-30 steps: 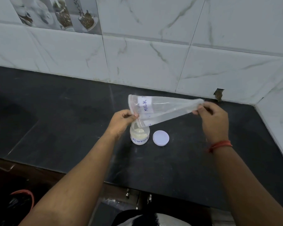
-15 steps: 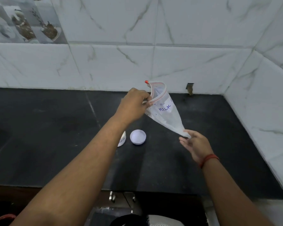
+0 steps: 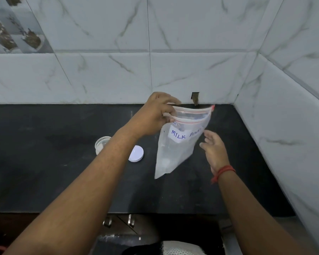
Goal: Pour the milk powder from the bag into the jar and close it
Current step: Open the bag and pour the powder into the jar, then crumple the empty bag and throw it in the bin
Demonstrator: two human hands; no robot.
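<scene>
Left hand point(image 3: 155, 115) pinches open zip edge of bag point(image 3: 180, 142), hanging upright, labelled "MILK", nearly empty; trace of powder at bottom. Right hand point(image 3: 213, 150) spread, holding nothing, just beside bag. Jar point(image 3: 102, 144) uncapped on desk point(image 3: 44, 162), partly hidden behind left forearm. Lid point(image 3: 136, 153) lies near jar. Judged: pouring essentially done; remaining: set bag aside, close jar.

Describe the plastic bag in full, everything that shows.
The clear plastic zip bag hangs upright above the black stone counter, its red-lined zip mouth open at the top. A white label reads MILK in blue handwriting, followed by a second word that is partly hidden. It looks nearly empty, with only a faint white residue low down. The left hand pinches its top left corner; the right hand is open beside it, not gripping.
</scene>
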